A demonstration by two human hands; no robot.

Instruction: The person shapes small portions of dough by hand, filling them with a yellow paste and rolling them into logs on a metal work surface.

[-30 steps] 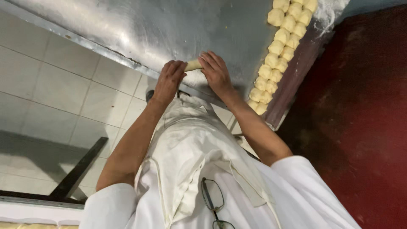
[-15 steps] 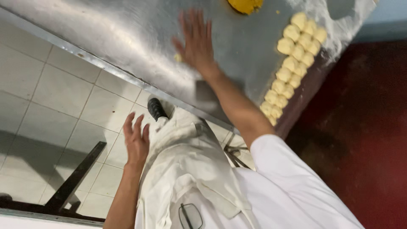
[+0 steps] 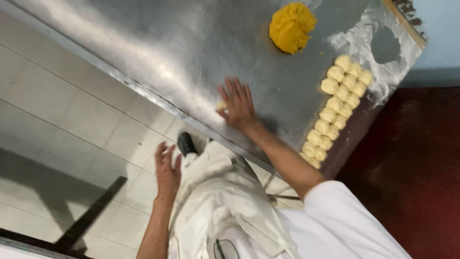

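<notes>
My right hand (image 3: 238, 104) lies flat, fingers spread, on the steel table (image 3: 182, 52), pressing on a small pale dough piece (image 3: 221, 106) that peeks out at its left edge. My left hand (image 3: 166, 171) hangs off the table beside my white apron (image 3: 225, 201), fingers apart and holding nothing. Several pale dough balls (image 3: 337, 106) sit in a double row along the table's right side. A yellow-orange mound of filling (image 3: 291, 27) rests farther up the table.
A dusting of flour (image 3: 364, 36) covers the table's far right corner. Below the table edge lie pale floor tiles (image 3: 62, 110), my black shoe (image 3: 185, 143) and a dark bar (image 3: 88, 216). Dark red floor (image 3: 417, 163) is on the right.
Both hands held the dough piece together at the table edge a second ago. The left hand dropped away to my side; the right hand alone now presses the dough on the table.
</notes>
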